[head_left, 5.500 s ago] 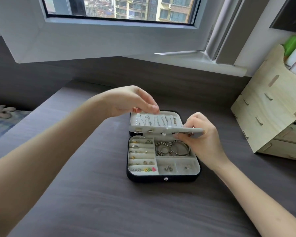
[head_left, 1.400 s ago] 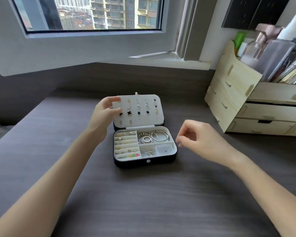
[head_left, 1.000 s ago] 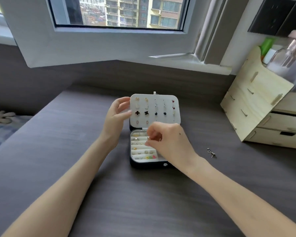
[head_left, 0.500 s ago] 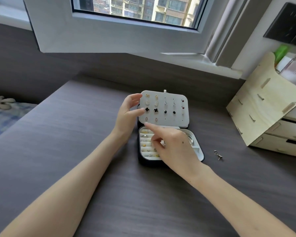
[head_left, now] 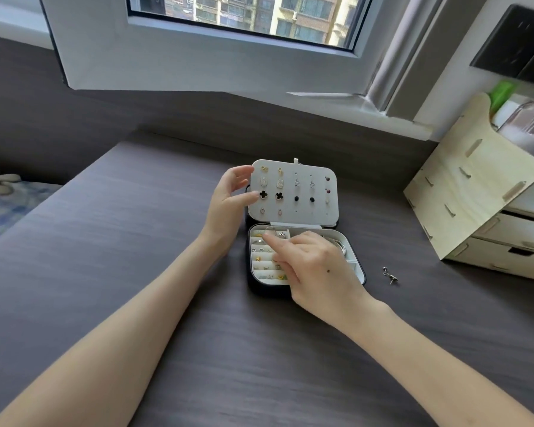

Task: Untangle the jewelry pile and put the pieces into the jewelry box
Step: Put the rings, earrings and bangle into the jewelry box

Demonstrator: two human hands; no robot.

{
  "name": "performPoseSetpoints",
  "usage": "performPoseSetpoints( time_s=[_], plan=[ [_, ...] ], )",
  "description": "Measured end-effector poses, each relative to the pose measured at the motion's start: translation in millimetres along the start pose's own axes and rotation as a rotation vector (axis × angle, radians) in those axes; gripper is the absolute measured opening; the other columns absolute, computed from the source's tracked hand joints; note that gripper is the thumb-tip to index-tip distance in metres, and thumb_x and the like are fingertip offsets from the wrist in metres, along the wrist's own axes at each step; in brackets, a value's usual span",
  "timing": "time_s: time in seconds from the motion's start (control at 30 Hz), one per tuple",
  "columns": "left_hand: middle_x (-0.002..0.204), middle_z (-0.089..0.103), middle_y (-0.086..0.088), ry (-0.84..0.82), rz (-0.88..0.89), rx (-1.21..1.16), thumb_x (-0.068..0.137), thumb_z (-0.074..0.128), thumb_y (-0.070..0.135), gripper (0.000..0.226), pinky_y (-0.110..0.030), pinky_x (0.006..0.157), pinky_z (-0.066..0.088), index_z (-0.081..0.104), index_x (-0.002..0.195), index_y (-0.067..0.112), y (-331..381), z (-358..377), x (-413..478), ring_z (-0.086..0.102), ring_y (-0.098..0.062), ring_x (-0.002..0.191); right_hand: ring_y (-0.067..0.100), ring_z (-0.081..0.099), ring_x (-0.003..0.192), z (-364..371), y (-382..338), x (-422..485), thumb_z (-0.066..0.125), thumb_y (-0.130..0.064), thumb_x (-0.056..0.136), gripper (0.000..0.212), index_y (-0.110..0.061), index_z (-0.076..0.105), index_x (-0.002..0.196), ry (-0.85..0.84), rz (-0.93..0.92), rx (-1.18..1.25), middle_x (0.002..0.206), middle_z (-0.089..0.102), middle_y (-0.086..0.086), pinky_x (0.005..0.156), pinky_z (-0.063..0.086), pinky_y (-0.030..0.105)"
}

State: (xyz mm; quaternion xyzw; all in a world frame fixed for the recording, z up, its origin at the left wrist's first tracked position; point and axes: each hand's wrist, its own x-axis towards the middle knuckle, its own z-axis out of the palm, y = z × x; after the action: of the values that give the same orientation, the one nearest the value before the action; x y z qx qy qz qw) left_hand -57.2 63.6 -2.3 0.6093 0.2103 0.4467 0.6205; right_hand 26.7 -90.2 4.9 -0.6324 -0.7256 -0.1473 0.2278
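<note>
Left hand point(head_left: 228, 208) still pinches the earring panel point(head_left: 302, 195), centre frame. Right hand point(head_left: 318, 269), earlier beside the jewelry box point(head_left: 261, 291), now covers its tray; its grip cannot be told.

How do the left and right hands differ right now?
The left hand holds the side edge of the upright earring panel; the right hand reaches down into the tray. The left hand sits beside the jewelry box; the right hand covers much of the tray. Whether the right hand holds anything is hidden. Both are bare and at the box.
</note>
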Motion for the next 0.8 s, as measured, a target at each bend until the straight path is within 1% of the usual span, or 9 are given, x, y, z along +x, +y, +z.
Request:
performPoseSetpoints(
  time_s=[0.1,0.2,0.27,0.33,0.37,0.43,0.53,0.63,0.8],
  plan=[
    [0.116,0.059,0.004,0.014,0.007,-0.007,0.067,0.053,0.015,0.046,-0.026,0.097,0.044,0.055,0.112,0.016,0.3,-0.3,-0.9,0.051,-0.016,0.120,0.032,0.060,0.065,-7.1,-4.6,-0.8,0.053,0.011,0.060,0.059,0.001,0.061,0.118,-0.033,0.013,0.061,0.073,0.069,0.005,0.064,0.053,0.036],
    [0.117,0.058,0.003,0.030,0.013,-0.016,0.067,0.051,0.015,0.046,-0.023,0.097,0.043,0.054,0.112,0.016,0.7,-0.5,-2.0,0.050,-0.017,0.121,0.021,0.062,0.076,-22.0,-4.9,-3.4,0.054,0.005,0.070,0.047,-0.006,0.066,0.113,0.093,0.159,0.161,0.080,0.071,0.002,0.075,0.046,0.024],
    [0.118,0.057,0.001,0.040,0.011,-0.012,0.067,0.050,0.015,0.046,-0.018,0.093,0.043,0.054,0.113,0.015,0.9,-0.2,-2.9,0.050,-0.016,0.121,0.019,0.061,0.076,-36.9,6.7,-11.7,0.060,-0.002,0.076,0.032,-0.012,0.071,0.104,0.205,0.308,0.132,0.078,0.071,0.000,0.074,0.046,0.030],
    [0.119,0.057,0.001,0.043,0.015,-0.005,0.067,0.050,0.015,0.046,-0.016,0.093,0.043,0.054,0.114,0.015,0.8,0.2,-3.4,0.050,-0.016,0.121,0.025,0.061,0.072,-52.2,31.6,-26.8,0.066,-0.007,0.078,0.015,-0.015,0.075,0.088,0.227,0.442,-0.046,0.074,0.071,0.001,0.069,0.046,0.035],
    [0.119,0.056,0.001,0.043,0.017,-0.002,0.067,0.050,0.016,0.046,-0.018,0.095,0.043,0.054,0.113,0.016,0.5,0.4,-3.4,0.050,-0.016,0.121,0.028,0.060,0.073,-60.0,45.7,-34.8,0.067,-0.010,0.080,0.010,-0.015,0.076,0.082,0.174,0.531,-0.137,0.074,0.072,0.002,0.069,0.044,0.035],
    [0.120,0.056,0.000,0.043,0.018,0.003,0.068,0.050,0.016,0.046,-0.023,0.099,0.041,0.054,0.113,0.016,-0.1,0.6,-3.4,0.049,-0.017,0.123,0.030,0.059,0.080,-71.3,70.6,-49.6,0.067,-0.020,0.084,0.012,-0.016,0.075,0.077,-0.016,0.740,-0.223,0.076,0.072,0.003,0.070,0.039,0.031],
    [0.121,0.056,0.000,0.044,0.016,-0.001,0.068,0.050,0.016,0.046,-0.017,0.093,0.042,0.054,0.113,0.016,-1.0,0.3,-3.2,0.049,-0.017,0.121,0.025,0.060,0.089,-73.1,92.9,-59.2,0.068,-0.036,0.084,0.020,-0.019,0.072,0.072,-0.218,0.927,-0.210,0.078,0.071,0.000,0.074,0.043,0.031],
    [0.121,0.057,0.000,0.045,0.015,-0.009,0.068,0.050,0.016,0.045,-0.015,0.090,0.042,0.054,0.113,0.017,-0.9,-0.8,-3.7,0.049,-0.017,0.121,0.020,0.062,0.087,-68.5,96.2,-56.7,0.071,-0.035,0.080,0.021,-0.023,0.068,0.064,-0.291,0.945,-0.221,0.077,0.071,-0.003,0.074,0.046,0.030],
    [0.120,0.057,0.000,0.048,0.018,0.002,0.067,0.050,0.015,0.046,-0.018,0.095,0.041,0.054,0.113,0.016,0.4,-0.9,-4.0,0.049,-0.016,0.122,0.020,0.062,0.084,-65.0,98.2,-55.7,0.068,-0.020,0.081,0.019,-0.018,0.070,0.062,-0.280,0.921,-0.245,0.069,0.068,-0.005,0.069,0.040,0.027]
  ],
)
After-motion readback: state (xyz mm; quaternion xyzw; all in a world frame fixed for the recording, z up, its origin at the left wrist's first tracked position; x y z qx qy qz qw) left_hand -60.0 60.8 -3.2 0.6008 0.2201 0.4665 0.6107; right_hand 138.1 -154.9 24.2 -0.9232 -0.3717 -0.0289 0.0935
